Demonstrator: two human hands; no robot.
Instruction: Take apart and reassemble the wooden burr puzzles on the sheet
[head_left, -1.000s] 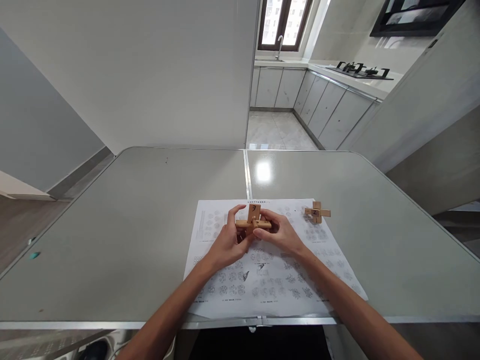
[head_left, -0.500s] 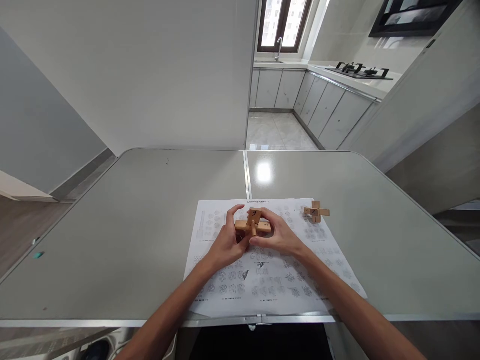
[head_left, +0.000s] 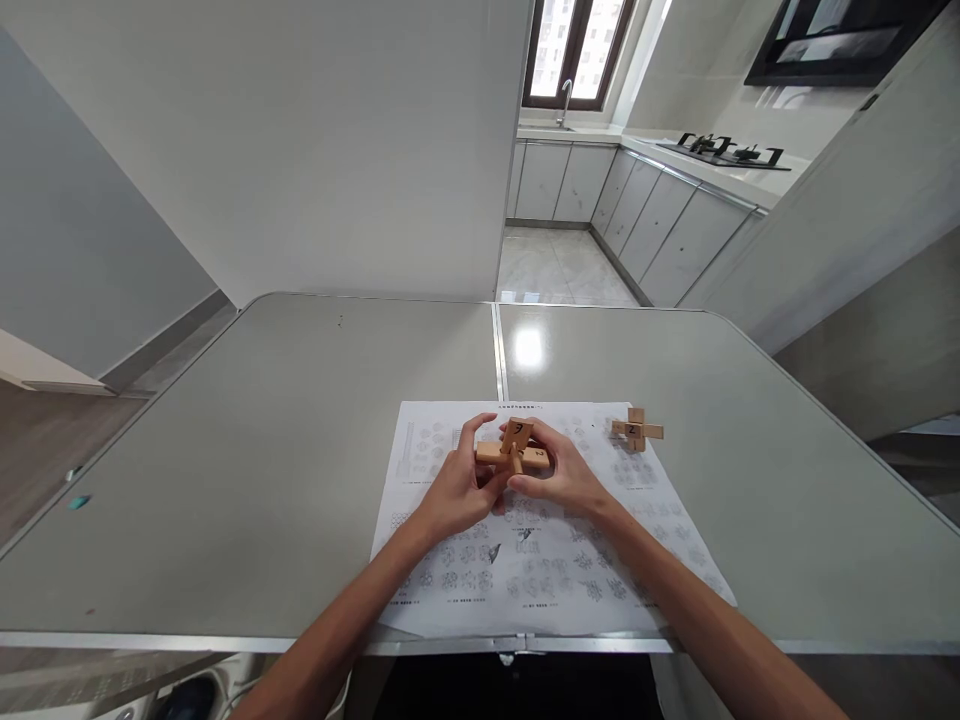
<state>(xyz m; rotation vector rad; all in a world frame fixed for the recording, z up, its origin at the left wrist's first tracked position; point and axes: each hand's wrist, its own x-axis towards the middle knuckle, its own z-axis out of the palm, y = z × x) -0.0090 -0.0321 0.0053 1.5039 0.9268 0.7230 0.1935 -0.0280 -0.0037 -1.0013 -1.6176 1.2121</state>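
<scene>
Between my two hands, above a printed sheet, is a wooden burr puzzle (head_left: 516,437) of crossed sticks, with dark numerals on some pieces. My left hand (head_left: 459,490) grips its left side, thumb underneath and index finger raised clear of it. On the right side, my right hand (head_left: 559,468) holds the puzzle between thumb and fingers. Part of its underside is hidden by my fingers. The white paper sheet (head_left: 480,585) under my hands carries rows of small line diagrams.
A second wooden burr puzzle (head_left: 636,430), assembled in a cross shape, rests on the sheet's upper right edge. The grey folding table (head_left: 300,420) has a metal seam down its middle. A small teal object (head_left: 79,502) lies near the left edge.
The whole view has shifted slightly. My hands keep hold of the puzzle in nearly the same pose, and the second puzzle stays put on the sheet.
</scene>
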